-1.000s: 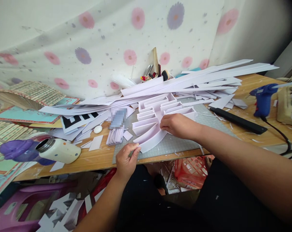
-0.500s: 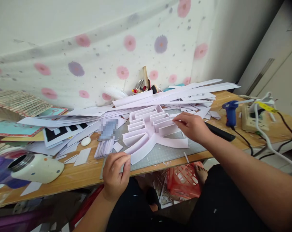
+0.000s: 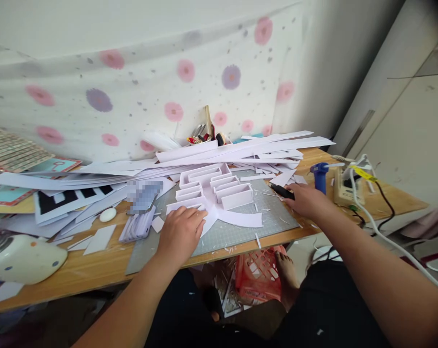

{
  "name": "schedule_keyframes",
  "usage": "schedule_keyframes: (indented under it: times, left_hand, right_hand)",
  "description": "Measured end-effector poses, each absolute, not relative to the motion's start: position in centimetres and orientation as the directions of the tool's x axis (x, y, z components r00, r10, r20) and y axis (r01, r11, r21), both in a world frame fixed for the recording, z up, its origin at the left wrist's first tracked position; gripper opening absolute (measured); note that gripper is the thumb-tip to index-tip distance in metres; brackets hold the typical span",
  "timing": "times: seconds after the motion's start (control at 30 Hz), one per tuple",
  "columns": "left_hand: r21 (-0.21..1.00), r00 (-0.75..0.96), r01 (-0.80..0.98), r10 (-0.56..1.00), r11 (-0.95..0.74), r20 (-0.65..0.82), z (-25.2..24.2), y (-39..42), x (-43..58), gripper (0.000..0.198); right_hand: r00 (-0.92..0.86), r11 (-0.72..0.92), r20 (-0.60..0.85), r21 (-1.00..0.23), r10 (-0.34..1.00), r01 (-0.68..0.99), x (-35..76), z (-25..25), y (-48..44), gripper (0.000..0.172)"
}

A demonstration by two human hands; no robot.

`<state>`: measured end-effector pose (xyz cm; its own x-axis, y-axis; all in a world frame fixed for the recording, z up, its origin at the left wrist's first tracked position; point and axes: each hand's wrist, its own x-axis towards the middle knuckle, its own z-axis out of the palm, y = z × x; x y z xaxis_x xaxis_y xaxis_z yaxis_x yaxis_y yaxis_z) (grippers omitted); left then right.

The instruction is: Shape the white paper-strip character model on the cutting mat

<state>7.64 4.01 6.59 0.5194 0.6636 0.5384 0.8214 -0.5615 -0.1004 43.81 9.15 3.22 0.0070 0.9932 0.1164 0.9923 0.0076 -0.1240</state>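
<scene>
A white foam-board model (image 3: 213,187) of boxy cells with curved strips stands on a grey cutting mat (image 3: 240,232). My left hand (image 3: 180,232) lies flat on the model's near left part, fingers spread and pressing down. My right hand (image 3: 305,200) rests at the mat's right edge, its fingers curled over the end of a black bar-shaped tool (image 3: 281,191). A blue glue gun (image 3: 319,175) stands just right of that hand.
Long white foam strips (image 3: 240,147) pile up at the back. A phone with a blurred screen (image 3: 141,205), a white eraser (image 3: 107,214), a white jar (image 3: 21,258) and a power strip with cables (image 3: 345,188) sit on the wooden table (image 3: 95,266). Underneath is a red basket (image 3: 258,273).
My right hand left the model and moved right onto the black tool. My left hand moved from the mat's front edge up onto the model. The view swung to the right.
</scene>
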Motion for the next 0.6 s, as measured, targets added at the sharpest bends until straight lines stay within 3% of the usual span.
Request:
schedule_keyframes:
  times: [0.13,0.27,0.33,0.4,0.47,0.6]
  left_hand:
    - [-0.059,0.511,0.818,0.675,-0.573,0.532,6.1,4.1,7.7,0.016]
    - [-0.028,0.511,0.803,0.664,-0.595,0.546,5.8,4.2,7.8,0.018]
    - [-0.015,0.512,0.796,0.660,-0.605,0.551,5.7,4.3,7.8,0.019]
    - [-0.005,0.512,0.791,0.658,-0.611,0.553,5.7,4.3,7.7,0.021]
    - [0.001,0.513,0.788,0.657,-0.616,0.553,5.6,4.2,7.7,0.021]
    - [0.005,0.514,0.785,0.656,-0.619,0.552,5.6,4.2,7.7,0.019]
  right_hand:
    - [0.050,-0.022,0.146,-0.185,0.988,0.982,43.6,4.2,9.2,0.031]
    - [0.073,-0.006,0.193,-0.330,0.979,0.944,41.6,6.7,7.6,0.038]
    - [-0.020,0.090,0.146,-0.491,0.989,0.867,39.5,7.7,6.2,0.040]
    - [-0.219,0.154,0.034,-0.813,0.975,0.561,37.2,8.1,4.6,0.043]
    - [-0.353,0.183,0.030,-0.894,0.935,0.410,34.9,8.2,3.4,0.042]
    - [-0.456,0.171,-0.013,-0.917,0.890,0.360,32.3,8.0,2.7,0.038]
